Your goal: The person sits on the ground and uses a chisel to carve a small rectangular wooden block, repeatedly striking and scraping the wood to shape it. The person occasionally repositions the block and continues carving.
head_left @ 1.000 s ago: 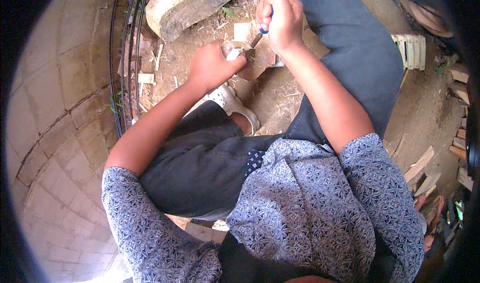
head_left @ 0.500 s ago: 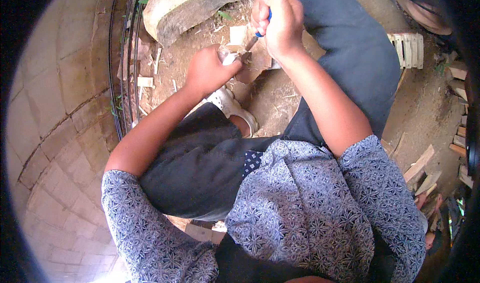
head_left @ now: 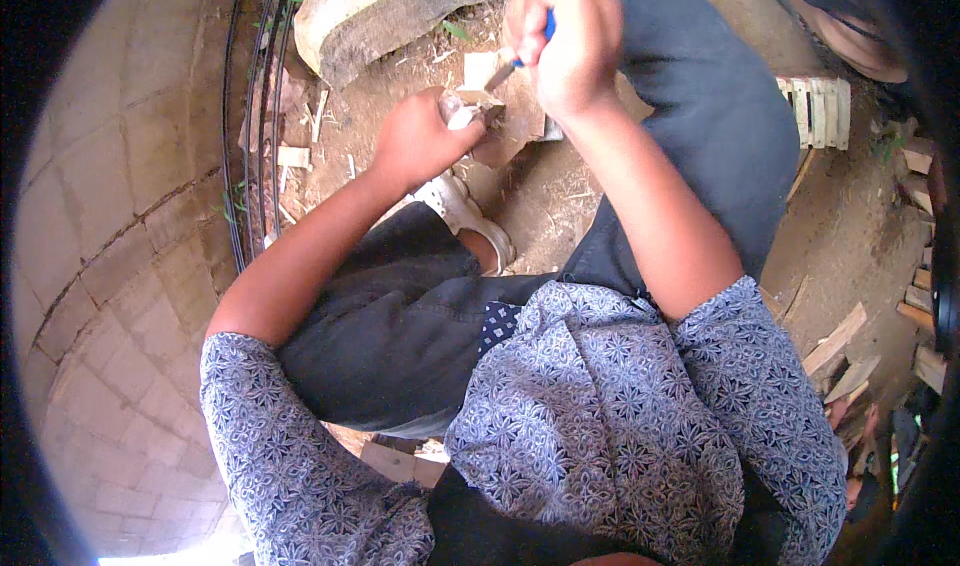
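My right hand is wrapped round the blue handle of a tool with a narrow metal blade, which slants down to the left. Whether it is a knife or a chisel I cannot make out. My left hand is closed on a small pale piece, whitish at the top and partly hidden by the fingers. The blade's tip is close to this piece, slightly above it. Just below and right of the piece stands a brown wooden block, between my legs.
A large pale stone or log lies at the far left. Wood chips and shavings litter the dirt floor. Cables run along a block wall on the left. Slatted wood and split sticks lie right; another person's limb shows far right.
My right hand has risen slightly away and to the right with the tool, and it is a little blurred. The left hand keeps its grip on the pale piece, nearly in place.
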Available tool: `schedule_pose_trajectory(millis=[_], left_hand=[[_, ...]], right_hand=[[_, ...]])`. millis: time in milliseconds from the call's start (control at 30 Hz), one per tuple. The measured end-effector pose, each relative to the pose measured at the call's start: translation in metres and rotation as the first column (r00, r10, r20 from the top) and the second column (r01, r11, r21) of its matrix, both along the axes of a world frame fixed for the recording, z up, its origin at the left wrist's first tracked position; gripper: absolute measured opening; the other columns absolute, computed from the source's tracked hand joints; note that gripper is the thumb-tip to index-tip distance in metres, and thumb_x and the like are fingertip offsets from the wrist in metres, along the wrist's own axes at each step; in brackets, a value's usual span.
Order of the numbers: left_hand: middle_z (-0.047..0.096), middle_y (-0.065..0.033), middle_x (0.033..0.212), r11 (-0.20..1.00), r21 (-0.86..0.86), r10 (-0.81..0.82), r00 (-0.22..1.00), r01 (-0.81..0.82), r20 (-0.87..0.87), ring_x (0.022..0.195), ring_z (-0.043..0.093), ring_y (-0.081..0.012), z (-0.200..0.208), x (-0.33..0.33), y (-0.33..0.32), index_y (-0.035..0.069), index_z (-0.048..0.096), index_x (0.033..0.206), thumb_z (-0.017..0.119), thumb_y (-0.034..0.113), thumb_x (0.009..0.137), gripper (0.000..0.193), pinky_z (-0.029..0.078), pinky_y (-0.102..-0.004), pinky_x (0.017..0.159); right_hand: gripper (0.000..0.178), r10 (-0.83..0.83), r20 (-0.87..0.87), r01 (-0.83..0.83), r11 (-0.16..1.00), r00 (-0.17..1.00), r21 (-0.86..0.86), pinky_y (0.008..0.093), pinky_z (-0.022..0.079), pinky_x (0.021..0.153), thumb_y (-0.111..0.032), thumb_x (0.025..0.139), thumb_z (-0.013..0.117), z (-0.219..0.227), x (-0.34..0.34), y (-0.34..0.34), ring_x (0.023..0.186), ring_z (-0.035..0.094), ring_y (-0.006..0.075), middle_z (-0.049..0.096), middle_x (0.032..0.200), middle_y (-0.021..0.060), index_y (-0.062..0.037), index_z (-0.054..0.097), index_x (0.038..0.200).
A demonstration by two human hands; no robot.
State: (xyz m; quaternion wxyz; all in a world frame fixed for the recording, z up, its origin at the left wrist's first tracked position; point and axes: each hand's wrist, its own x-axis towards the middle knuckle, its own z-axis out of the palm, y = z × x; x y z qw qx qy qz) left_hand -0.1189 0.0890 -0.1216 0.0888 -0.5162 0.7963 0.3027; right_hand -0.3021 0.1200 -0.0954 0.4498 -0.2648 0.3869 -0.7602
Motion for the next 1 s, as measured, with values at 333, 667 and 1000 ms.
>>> schedule_pose_trajectory(millis=[333,667,1000], left_hand=[[0.070,-0.0270,0.085,1.000,0.011,-0.026,1.000,0.026,0.011,0.082,0.071,-0.0409,-0.004,-0.003,-0.002,-0.004,0.070,0.089,0.072,0.046,0.072,0.053,0.057,-0.0479,0.078],[0.071,-0.0257,0.086,0.999,0.032,-0.034,0.999,0.033,0.018,0.084,0.071,-0.0404,0.001,-0.009,0.000,-0.003,0.070,0.090,0.072,0.044,0.073,0.050,0.056,-0.0482,0.079],[0.071,-0.0257,0.086,0.999,0.033,-0.014,1.000,0.013,0.012,0.085,0.071,-0.0407,-0.002,0.000,0.001,-0.002,0.071,0.091,0.072,0.044,0.072,0.050,0.056,-0.0485,0.079]], right_hand=[[0.036,0.038,0.048,-0.042,0.995,0.998,0.095,0.0311,0.034,0.046,-0.023,0.094,0.047,-0.071,-0.003,-0.005,0.043,0.038,0.0135,0.040,0.049,0.0033,-0.0085,0.041,0.062],[0.034,0.021,0.003,-0.021,0.994,1.000,0.108,0.0303,0.035,0.045,-0.019,0.094,0.049,-0.075,0.002,-0.006,0.043,0.037,0.0134,0.040,0.051,0.0026,-0.0091,0.040,0.062],[0.036,0.032,0.045,-0.031,0.999,0.998,-0.016,0.0308,0.035,0.045,-0.022,0.094,0.044,-0.015,-0.002,-0.007,0.044,0.040,0.0149,0.041,0.050,0.0036,-0.0082,0.040,0.061]])
